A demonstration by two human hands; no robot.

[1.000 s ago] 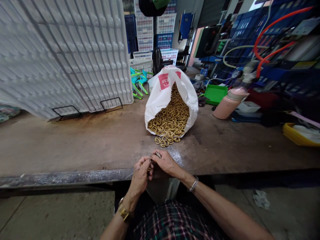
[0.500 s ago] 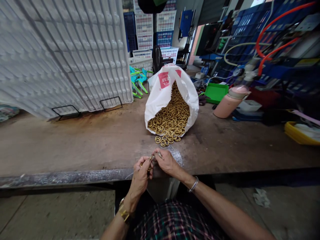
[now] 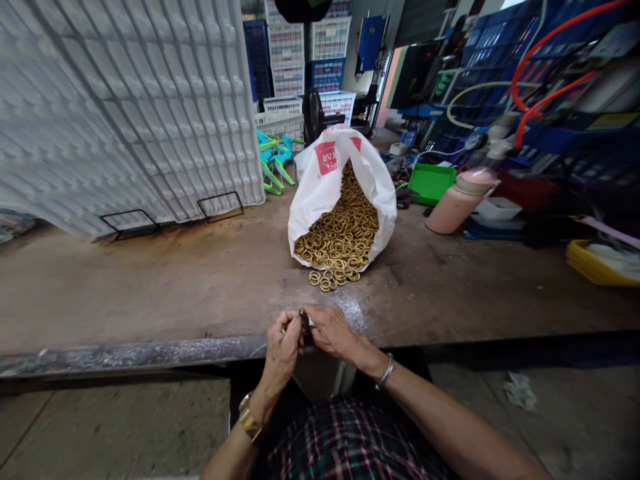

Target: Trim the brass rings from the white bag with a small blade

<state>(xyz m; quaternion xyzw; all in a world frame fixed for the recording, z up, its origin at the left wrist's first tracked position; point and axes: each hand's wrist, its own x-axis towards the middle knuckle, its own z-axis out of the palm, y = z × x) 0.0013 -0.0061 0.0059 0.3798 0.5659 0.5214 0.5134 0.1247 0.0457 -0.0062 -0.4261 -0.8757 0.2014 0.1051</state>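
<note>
My left hand [image 3: 284, 341] is closed at the table's front edge, with a brass-coloured ring [image 3: 285, 329] showing between its fingers. Close against it, my right hand [image 3: 331, 331] is closed too, its fingertips meeting those of the left. A small dark piece [image 3: 305, 319] shows between the two hands, with a pale bit beside the right fingers; what the right hand grips is too small to make out. Beyond the hands, a white plastic bag [image 3: 313, 200] lies open towards me. Many brass-coloured rings [image 3: 345, 230] fill it, and several have spilled onto the table at its mouth.
Tall white ribbed trays [image 3: 150, 120] stand on the wooden table [image 3: 150, 287] at left, by black wire stands [image 3: 131, 223]. At right are a pink bottle [image 3: 453, 208], a green tray [image 3: 431, 185] and a yellow tray [image 3: 597, 268]. Stacked crates [image 3: 327, 40] rise behind.
The right fingers have turned and closed in against the left hand, and a dark piece now shows between them. The bag and rings have stayed put; the view shifted slightly.
</note>
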